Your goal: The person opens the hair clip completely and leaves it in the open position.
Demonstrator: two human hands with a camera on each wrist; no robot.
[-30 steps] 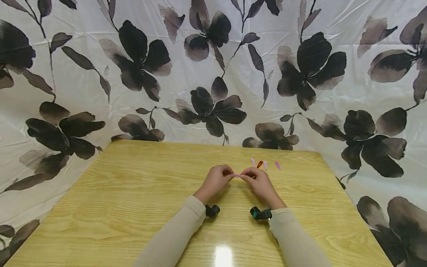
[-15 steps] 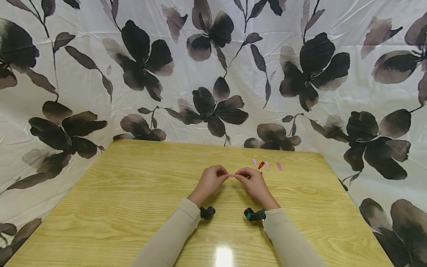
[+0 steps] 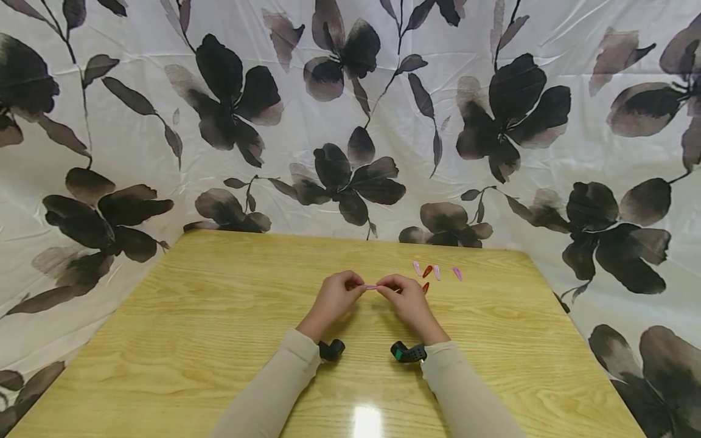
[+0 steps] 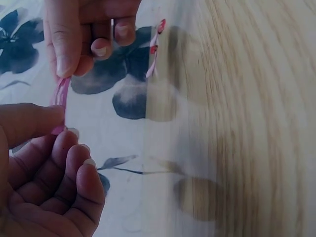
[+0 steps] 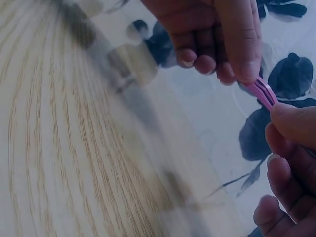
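One pink hair clip (image 5: 266, 96) bridges the left hand (image 3: 335, 296) and right hand (image 3: 405, 299), fingers pinching either end; loose clips (image 3: 437, 272) lie beyond the right fingers

Pink clip (image 5: 264, 94), perhaps bowed, between left hand (image 3: 333, 297) and right hand (image 3: 408, 298)

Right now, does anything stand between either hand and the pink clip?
Nothing visible does: the left hand and right hand pinch opposite ends of the pink clip. The nearer red clip lies beside the right hand, not between.
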